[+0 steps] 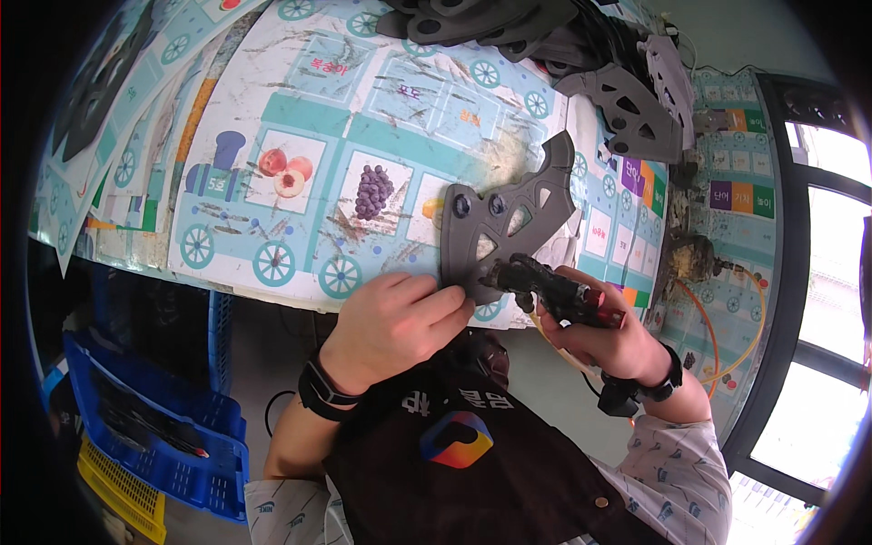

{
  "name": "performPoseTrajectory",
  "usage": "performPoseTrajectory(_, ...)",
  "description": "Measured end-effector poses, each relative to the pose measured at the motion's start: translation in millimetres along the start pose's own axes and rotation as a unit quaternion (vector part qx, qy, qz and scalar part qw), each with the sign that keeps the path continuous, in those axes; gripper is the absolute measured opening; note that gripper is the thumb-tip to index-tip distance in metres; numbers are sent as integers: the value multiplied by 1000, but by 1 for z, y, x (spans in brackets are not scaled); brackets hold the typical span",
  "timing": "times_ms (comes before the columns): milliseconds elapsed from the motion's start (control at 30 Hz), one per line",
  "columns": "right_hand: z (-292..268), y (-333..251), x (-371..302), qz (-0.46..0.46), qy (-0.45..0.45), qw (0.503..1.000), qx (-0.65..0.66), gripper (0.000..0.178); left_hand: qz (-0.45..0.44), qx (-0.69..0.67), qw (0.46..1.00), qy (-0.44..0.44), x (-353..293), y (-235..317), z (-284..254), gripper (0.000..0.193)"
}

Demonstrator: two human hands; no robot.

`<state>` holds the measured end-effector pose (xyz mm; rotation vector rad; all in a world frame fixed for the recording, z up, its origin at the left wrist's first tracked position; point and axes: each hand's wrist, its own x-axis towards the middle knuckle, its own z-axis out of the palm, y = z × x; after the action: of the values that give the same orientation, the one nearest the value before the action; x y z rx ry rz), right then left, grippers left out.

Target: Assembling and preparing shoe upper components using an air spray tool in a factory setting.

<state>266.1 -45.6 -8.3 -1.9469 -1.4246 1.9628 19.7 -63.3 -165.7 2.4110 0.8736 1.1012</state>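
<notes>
A curved dark grey part (pixel 522 222) with several cut-out openings and two round bosses lies at the table's near edge. My left hand (pixel 395 320) is closed on its lower left corner, with the fingertips at the edge. In my right hand (pixel 607 341) is a black spray gun (pixel 556 289) with red ends, its fingers wrapped round the body. The gun's tip meets or nearly meets the part's lower end. I cannot tell whether they touch. A thin yellowish hose runs down from the gun.
Similar dark parts (pixel 627 113) are heaped at the table's far right, with more at the far left (pixel 104 86). Printed sheets (pixel 300 236) cover the stained table. Blue crates (pixel 154 422) and a yellow crate (pixel 118 490) stand below left. Hoses (pixel 704 331) hang at the right near a window.
</notes>
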Motion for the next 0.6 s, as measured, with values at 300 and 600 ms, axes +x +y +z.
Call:
performPoseTrajectory(300, -3, 4, -2, 7, 12, 1000, 21, 26, 1, 10, 1000, 18, 2, 1, 2, 17)
performPoseTrajectory(600, -4, 10, -1, -18, 52, 998, 23, 30, -1, 8, 1000, 17, 4, 1, 3, 15)
